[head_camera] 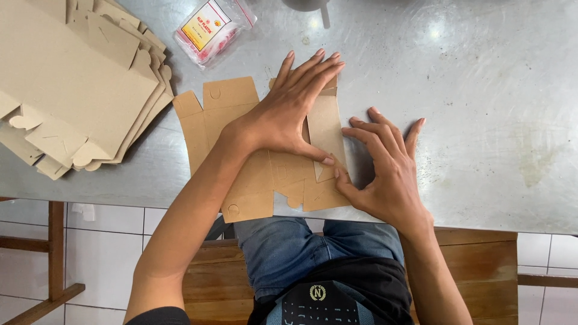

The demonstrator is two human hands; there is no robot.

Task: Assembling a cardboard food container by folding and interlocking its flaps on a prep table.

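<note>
Nearest, at the bottom edge: blue jeans and a black shirt hem, seated on a wooden bench over white floor tiles.

Just beyond, the near edge of a brushed steel table, scuffed and shiny under overhead light.

Lying flat at the table's near edge, centre: an unfolded brown cardboard box blank, die-cut with flaps and small rounded tabs, one corner overhanging the edge slightly.

Resting on the blank's right side, the right hand, open, fingers spread and pressed flat partly on the table, thumb tip touching the edge of a narrow raised panel of the blank. Nothing gripped, only pushing.

Reaching across from the left, the left hand, also open, palm down on the blank's middle, fingers stretched far and slightly right over the panel's top, thumb laid along the fold and almost meeting the right thumb. Pressing, not grasping.

Further left, well apart from the hands: a fanned stack of matching flat box blanks, covering the table's far left corner.

Far centre, beyond the blank: a small clear plastic packet with a yellow and red label, pink contents inside.

At the far edge, cut off by the frame: the base of a grey object, kind not clear.
</note>
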